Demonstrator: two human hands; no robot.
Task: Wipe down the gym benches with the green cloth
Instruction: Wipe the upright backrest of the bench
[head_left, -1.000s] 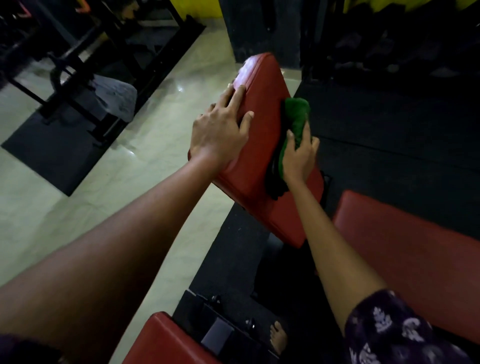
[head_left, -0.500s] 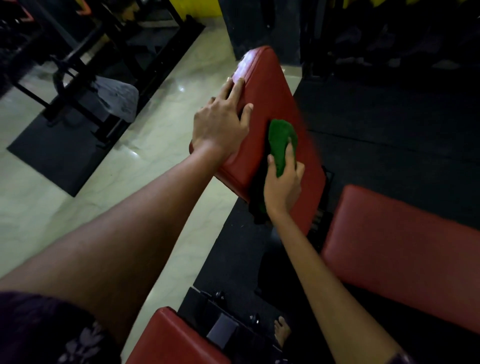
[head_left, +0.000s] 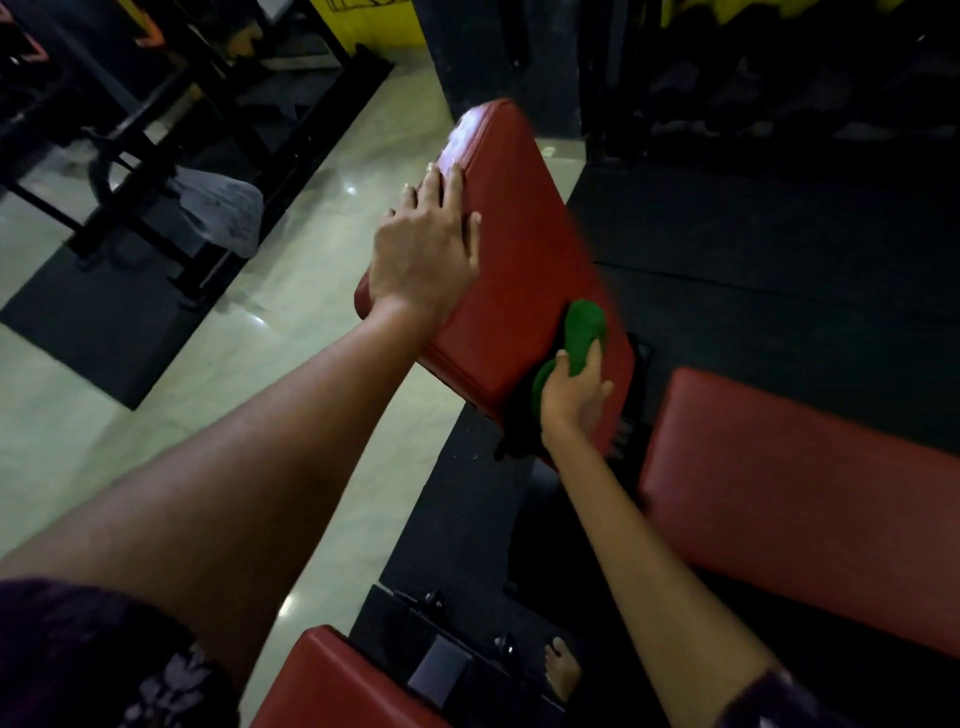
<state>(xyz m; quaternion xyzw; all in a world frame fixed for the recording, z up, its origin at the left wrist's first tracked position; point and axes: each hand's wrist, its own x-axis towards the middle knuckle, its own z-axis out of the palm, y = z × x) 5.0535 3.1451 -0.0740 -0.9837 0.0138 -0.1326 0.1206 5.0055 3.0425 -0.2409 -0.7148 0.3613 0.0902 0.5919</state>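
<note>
The risk here is the bunched green cloth (head_left: 584, 332) running off the near right corner of the tilted red padded bench (head_left: 524, 291): it sits at about five o'clock on the pad, close to the edge, and a firm stroke could carry it over and leave that strip unwiped. A slip of the bracing hand on the glossy vinyl would rock the pad too. The right hand (head_left: 574, 397) comes up from six o'clock, arm extended, its fingers (head_left: 594, 358) curled over the cloth, gripping it against the surface. The left hand (head_left: 426, 249) lies flat at about nine o'clock on the pad's left edge, fingers straight and spread, pressing down and holding nothing. The cloth's edge is blurred, so contact there looks likely, not certain.
</note>
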